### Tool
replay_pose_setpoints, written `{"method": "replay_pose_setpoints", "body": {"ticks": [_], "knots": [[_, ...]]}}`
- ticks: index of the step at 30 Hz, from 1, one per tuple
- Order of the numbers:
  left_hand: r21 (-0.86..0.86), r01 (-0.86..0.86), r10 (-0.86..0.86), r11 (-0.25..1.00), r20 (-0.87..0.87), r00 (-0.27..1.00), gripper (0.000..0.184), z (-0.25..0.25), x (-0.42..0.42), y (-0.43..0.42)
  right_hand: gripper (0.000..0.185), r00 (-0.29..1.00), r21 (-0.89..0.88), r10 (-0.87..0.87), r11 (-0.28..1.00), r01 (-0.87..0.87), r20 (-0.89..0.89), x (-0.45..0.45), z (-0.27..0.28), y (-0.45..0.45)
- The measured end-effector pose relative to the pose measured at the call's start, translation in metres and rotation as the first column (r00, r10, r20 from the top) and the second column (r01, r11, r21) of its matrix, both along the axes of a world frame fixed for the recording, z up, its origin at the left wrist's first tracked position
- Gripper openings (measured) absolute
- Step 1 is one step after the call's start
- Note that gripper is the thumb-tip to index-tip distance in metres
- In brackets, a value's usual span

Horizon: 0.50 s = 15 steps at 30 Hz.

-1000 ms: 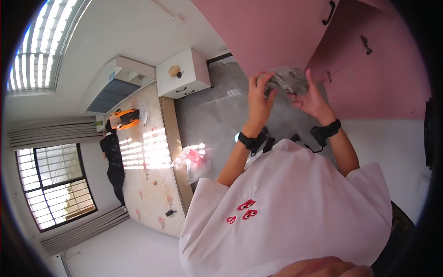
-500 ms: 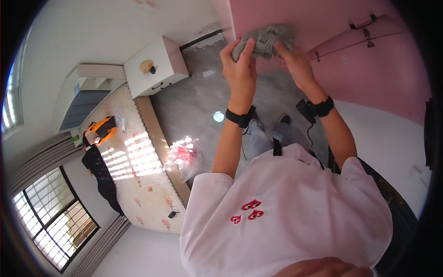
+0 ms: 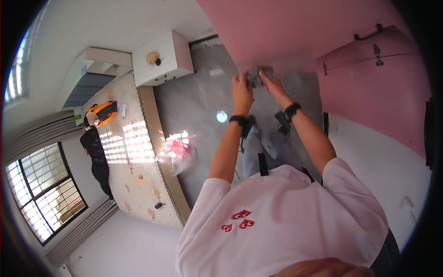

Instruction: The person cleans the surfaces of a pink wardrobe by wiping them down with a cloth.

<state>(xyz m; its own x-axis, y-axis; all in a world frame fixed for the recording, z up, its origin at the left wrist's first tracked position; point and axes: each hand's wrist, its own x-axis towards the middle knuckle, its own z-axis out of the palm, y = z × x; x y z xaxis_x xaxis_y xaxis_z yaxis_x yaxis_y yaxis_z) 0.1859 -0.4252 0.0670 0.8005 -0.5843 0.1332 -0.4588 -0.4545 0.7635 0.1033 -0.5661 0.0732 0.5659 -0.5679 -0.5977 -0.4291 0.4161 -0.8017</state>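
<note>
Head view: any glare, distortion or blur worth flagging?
Head view: glare in sunlit stripes across the cream floral mattress; head view: fisheye curvature, black corners; head view: the crumpled grey cloth in the left hand and right hand looks slightly soft.

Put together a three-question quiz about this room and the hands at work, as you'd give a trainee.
1. What do the left hand and right hand both hold?
2. True or false: the plastic bag lies on top of the bed.
3. What colour is the cupboard? A) green B) pink C) yellow

Key:
1. What looks like a grey cloth.
2. False; the bag is on the floor, beside the bed.
3. B.
</note>
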Motion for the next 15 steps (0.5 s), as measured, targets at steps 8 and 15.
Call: {"method": "replay_pose_setpoints", "body": {"ticks": [8,15], "knots": [[-0.244,-0.117,0.102,0.963,-0.072,0.992,0.072,0.11,-0.072,-0.023,0.077,0.946,-0.013,0.224,0.974,-0.227,0.233,-0.066,0.068,-0.033],[-0.432,0.216,0.163,0.876,0.685,0.71,0.055,0.293,-0.018,-0.055,0.047,0.931,-0.901,0.331,0.434,-0.004,0.156,-0.043,0.277,-0.085]]}}
